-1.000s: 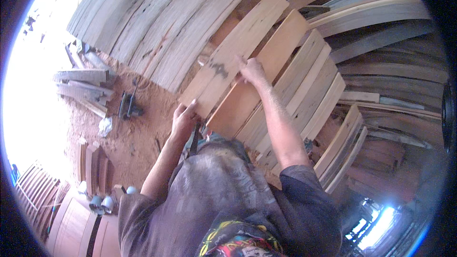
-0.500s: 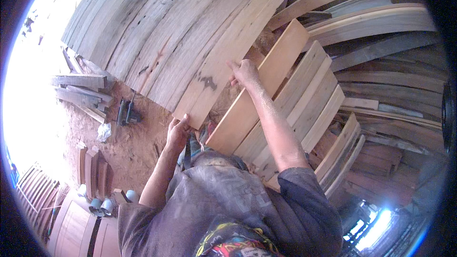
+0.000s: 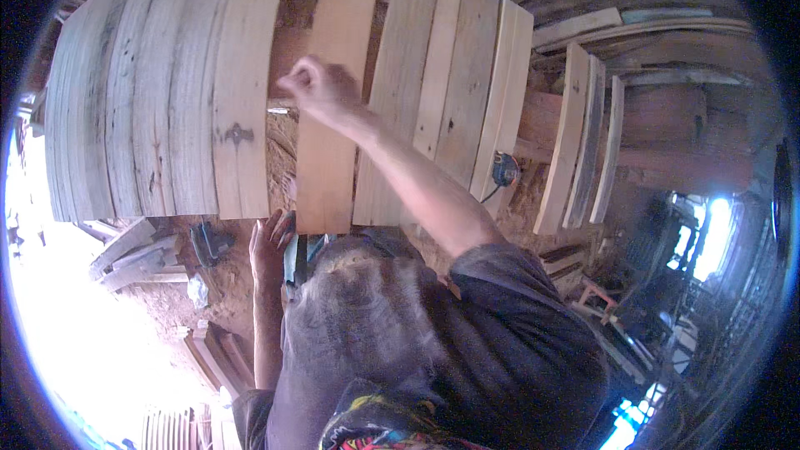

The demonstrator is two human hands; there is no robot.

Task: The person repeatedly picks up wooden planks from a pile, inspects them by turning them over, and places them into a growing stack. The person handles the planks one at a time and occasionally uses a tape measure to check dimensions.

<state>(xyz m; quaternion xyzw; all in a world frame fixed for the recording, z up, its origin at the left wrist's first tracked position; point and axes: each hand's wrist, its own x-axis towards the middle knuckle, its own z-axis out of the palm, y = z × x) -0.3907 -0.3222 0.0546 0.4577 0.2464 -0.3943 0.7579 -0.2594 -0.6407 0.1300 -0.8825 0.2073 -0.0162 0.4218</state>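
Several pale wooden planks (image 3: 192, 75) lie side by side as a wide panel on the left. The panel's rightmost plank (image 3: 243, 92) has a dark knot near its lower end. A separate orange-tan plank (image 3: 325, 175) lies across a gap from it. Over that gap and the separate plank is my right hand (image 3: 323, 92), fingers curled in toward the thumb; whether anything is in them is hidden. My left hand (image 3: 270, 243) is just below the near end of the knotted plank, fingers stretched and slightly apart, holding nothing I can see.
More loose planks (image 3: 400, 92) lie to the right, with a dark blue tool (image 3: 504, 168) and its cord near their lower ends. Shorter boards (image 3: 562, 142) rest beyond. A dark power tool (image 3: 208, 243) and wood offcuts (image 3: 137, 254) are on the dirt floor at left.
My view has turned, so the planks now run nearly straight up. My left hand has let go of the knotted plank's end corner. My right hand has come off its right edge.
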